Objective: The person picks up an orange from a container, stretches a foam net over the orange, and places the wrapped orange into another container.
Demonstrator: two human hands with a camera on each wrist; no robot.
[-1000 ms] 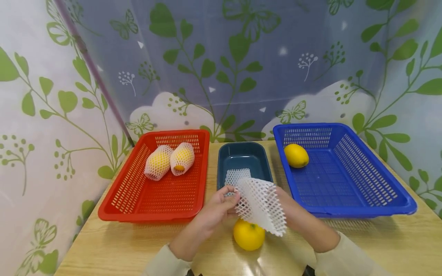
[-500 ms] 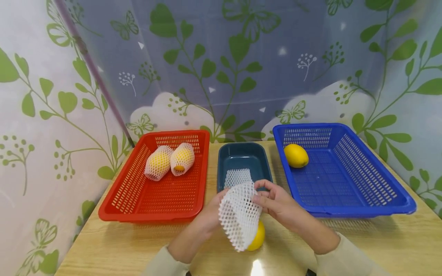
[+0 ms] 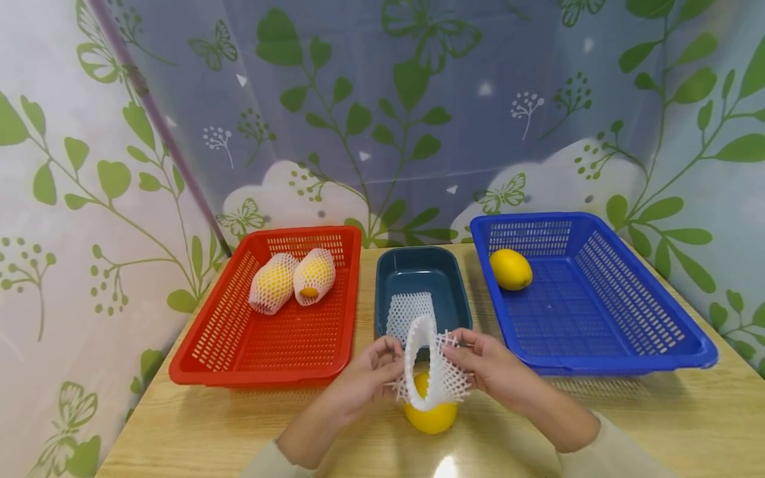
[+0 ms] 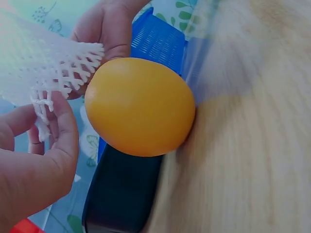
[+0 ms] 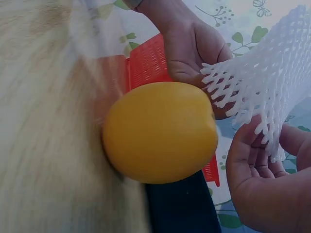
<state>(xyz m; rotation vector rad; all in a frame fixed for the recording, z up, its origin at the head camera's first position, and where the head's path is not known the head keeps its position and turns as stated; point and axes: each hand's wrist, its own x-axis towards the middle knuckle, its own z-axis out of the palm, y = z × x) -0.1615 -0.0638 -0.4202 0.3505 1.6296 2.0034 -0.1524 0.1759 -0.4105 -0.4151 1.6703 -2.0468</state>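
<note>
A white foam net sleeve [image 3: 448,382] is stretched between the two hands, its mouth facing the person. The left hand [image 3: 367,375] pinches its left edge; the right hand [image 3: 493,365] pinches the right. Finger and thumb grip the mesh in the left wrist view, where the left hand [image 4: 43,160] is at lower left. Just beneath the sleeve, a smooth yellow fruit [image 3: 431,419] rests on the table, partly hidden by the mesh in the head view. Both wrist views show this fruit [image 5: 160,133] large and bare, apart from the fingers.
Behind the hands, a dark teal dish [image 3: 421,259] holds another foam net [image 3: 409,312]. At left, a red basket [image 3: 287,358] contains two net-wrapped yellow fruits [image 3: 293,279]. The blue basket [image 3: 597,365] at right has one bare yellow fruit [image 3: 510,269] in its far left corner.
The hands have turned the foam net sleeve from one side to the other, then drawn it between them with its mouth spread. The fruit on the table and the baskets have stayed put.
</note>
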